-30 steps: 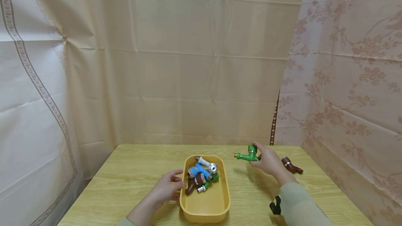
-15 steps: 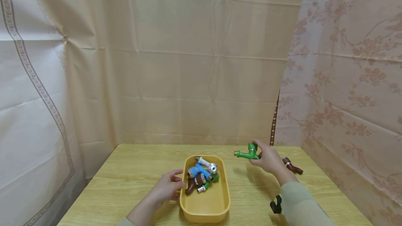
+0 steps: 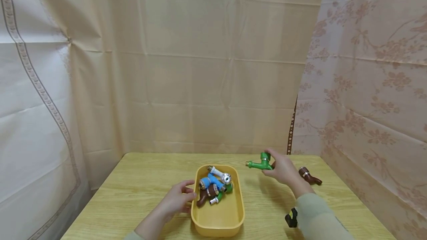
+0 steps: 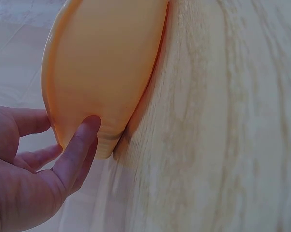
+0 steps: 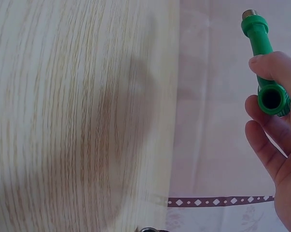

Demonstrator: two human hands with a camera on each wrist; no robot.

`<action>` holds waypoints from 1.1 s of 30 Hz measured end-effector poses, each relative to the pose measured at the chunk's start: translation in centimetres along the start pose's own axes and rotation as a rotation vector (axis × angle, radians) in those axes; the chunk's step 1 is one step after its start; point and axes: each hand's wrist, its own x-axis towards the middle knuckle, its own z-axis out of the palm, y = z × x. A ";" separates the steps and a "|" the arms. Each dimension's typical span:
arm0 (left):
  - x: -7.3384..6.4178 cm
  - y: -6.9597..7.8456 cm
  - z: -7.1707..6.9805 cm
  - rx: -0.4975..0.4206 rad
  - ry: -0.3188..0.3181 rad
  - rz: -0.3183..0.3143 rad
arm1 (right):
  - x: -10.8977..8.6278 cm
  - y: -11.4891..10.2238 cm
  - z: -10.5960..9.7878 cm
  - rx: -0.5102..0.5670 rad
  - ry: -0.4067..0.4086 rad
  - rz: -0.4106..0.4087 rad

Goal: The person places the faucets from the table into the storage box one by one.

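Note:
My right hand (image 3: 286, 170) pinches a green tap (image 3: 261, 163) above the right side of the table, its brass-threaded end pointing left. In the right wrist view the thumb lies across the green tap (image 5: 260, 41), with fingers behind it and a round opening facing the camera. My left hand (image 3: 178, 199) rests against the left side of a yellow tub (image 3: 218, 232). The left wrist view shows its fingers touching the outer wall and rim. Inside the tub lie a white tap (image 3: 218, 173), a blue tap (image 3: 211, 182), a brown tap (image 3: 204, 196) and a partly covered green tap (image 3: 218, 197).
A brown tap (image 3: 310, 176) lies on the wooden table (image 3: 140, 184), right of my right hand. Beside the right sleeve is a black object with a yellow mark (image 3: 291, 217), partly hidden. Curtains hang behind the table and along both sides.
My right hand first rises a little, then shifts slightly left with the green tap. The left hand, the tub and its contents stay in place.

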 end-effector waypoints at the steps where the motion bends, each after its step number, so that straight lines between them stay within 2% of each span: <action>1: 0.0 0.0 0.0 0.001 0.001 -0.002 | 0.0 -0.1 0.1 0.004 -0.004 0.006; 12: 0.1 -0.1 -0.1 0.007 0.005 -0.007 | 0.2 -1.0 0.6 0.014 -0.022 0.036; 22: -0.1 0.2 0.0 0.000 0.000 0.002 | 0.1 -2.0 0.9 0.025 -0.023 -0.019; 33: -0.2 0.3 0.1 -0.015 -0.006 0.011 | 0.2 -2.7 1.7 0.048 -0.017 -0.030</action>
